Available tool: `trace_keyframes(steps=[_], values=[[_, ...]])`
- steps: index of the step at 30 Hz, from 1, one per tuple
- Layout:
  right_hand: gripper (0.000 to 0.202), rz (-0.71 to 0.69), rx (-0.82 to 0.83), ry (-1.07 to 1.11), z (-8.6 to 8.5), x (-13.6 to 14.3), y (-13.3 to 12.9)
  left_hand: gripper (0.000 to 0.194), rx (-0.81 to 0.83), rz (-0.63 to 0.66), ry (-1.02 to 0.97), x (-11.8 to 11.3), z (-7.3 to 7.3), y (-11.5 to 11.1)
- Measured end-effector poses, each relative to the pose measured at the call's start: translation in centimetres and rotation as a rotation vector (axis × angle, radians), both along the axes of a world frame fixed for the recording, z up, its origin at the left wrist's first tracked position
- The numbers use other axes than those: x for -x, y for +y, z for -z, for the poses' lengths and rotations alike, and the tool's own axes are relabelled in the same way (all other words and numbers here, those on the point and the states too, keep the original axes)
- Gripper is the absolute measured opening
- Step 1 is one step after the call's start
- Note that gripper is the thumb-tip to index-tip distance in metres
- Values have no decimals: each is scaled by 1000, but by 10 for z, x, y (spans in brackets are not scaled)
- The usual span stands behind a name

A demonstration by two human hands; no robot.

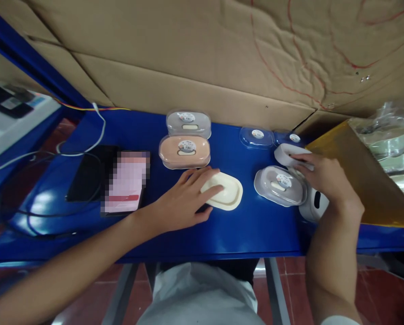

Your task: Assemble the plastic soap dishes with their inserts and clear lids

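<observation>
My left hand point(188, 198) lies over the left end of a shallow cream oval dish point(230, 192), its index finger reaching inside and its thumb by the near edge. My right hand point(327, 176) is closed on the right end of a white oval dish point(285, 155) beside a cardboard box. Just below that sits a white oval box with a clear lid point(281, 185) bearing a round sticker. Another white dish with a dark slot point(315, 205) is partly hidden by my right wrist.
A peach lidded box point(184, 152) and a grey lidded box point(188, 124) stand behind my left hand. Two clear lids point(256, 136) lie at the back right. A phone point(125, 183), black pouch point(90, 176) and cables are left. The cardboard box point(357, 189) holds wrapped green pieces.
</observation>
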State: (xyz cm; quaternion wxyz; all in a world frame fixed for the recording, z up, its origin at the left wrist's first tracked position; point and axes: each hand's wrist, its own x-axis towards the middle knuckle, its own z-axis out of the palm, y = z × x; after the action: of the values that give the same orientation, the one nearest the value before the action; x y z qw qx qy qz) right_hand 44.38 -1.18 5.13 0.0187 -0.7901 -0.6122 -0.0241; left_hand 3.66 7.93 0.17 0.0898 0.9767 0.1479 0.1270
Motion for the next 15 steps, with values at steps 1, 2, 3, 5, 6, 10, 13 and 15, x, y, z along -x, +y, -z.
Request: trace_keyframes(steps=[1, 2, 3, 5, 6, 10, 13, 15], values=[[37, -48, -99, 5, -4, 12, 1, 50, 23, -35, -9, 1, 0, 2], [38, -112, -210, 9, -8, 28, 0, 55, 42, -65, -13, 1, 0, 3], [38, -190, -312, 13, -11, 45, 0, 59, 60, -94, -12, 2, 1, 4], [37, -363, -387, 19, -12, 84, -4, 73, 91, -147, -10, 2, 3, 6], [39, -462, -344, 29, -9, 104, -6, 83, 105, -173, -12, 2, 4, 7], [49, -785, -211, 42, 14, 165, -8, 109, 151, -203, -70, 1, 7, 7], [44, -900, -200, 42, 33, 183, -5, 100, 133, -184, -80, 2, 8, 7], [41, -907, -188, 65, 42, 187, -2, 89, 89, -170, -39, 3, 9, 6]])
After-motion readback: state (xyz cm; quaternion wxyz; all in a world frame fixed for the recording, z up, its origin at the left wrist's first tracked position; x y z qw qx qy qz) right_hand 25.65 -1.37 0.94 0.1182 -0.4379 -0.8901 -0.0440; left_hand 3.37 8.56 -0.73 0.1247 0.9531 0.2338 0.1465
